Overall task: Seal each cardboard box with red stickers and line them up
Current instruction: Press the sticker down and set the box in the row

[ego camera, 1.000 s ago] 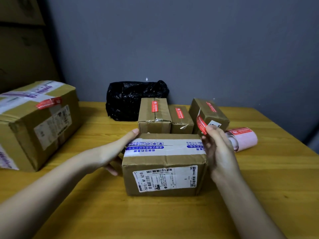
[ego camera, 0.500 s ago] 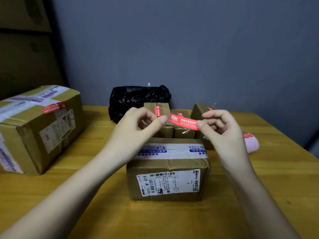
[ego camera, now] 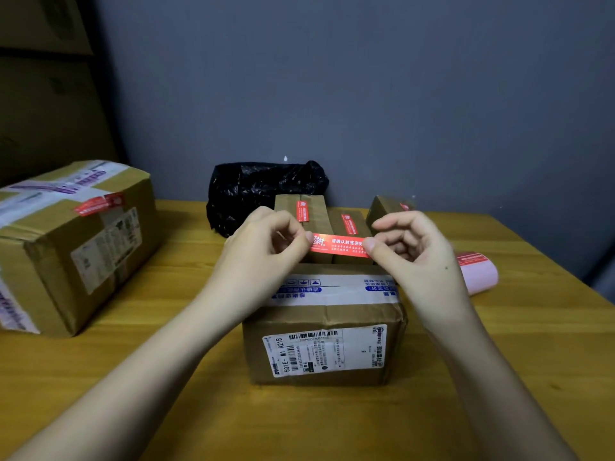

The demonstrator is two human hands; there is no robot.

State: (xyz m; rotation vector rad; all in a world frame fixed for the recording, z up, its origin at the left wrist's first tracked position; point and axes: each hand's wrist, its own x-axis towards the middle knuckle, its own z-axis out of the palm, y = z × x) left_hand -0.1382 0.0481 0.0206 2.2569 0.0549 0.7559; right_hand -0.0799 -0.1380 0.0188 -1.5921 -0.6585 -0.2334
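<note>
Red sticker (ego camera: 337,246) is stretched flat between both hands, in the air just above the front box (ego camera: 324,331), printed side toward me. Left hand (ego camera: 263,257) pinches its left end with thumb and forefinger, right hand (ego camera: 412,257) pinches the right end the same way; the other fingers are loosely curled and hold nothing.

My read on handling: the sticker is thin, light and floppy, with its adhesive side likely facing away, so it would curl or stick to itself if tension drops. I'd hold it by the very ends only. The box looks stiff but has a creased top edge; white-and-blue tape (ego camera: 336,289) already runs across its lid, so the sticker probably goes over that seam.

Room: the front box sits mid-counter (ego camera: 532,361) with bare wood to its right and in front. Three small sealed boxes (ego camera: 306,211) stand close behind it, nearly touching, so there is little clearance at the back. A large box (ego camera: 76,244) with its own red sticker sits well apart on the left. The sticker roll (ego camera: 477,271) lies near on the right, a black bag (ego camera: 263,188) by the wall.
</note>
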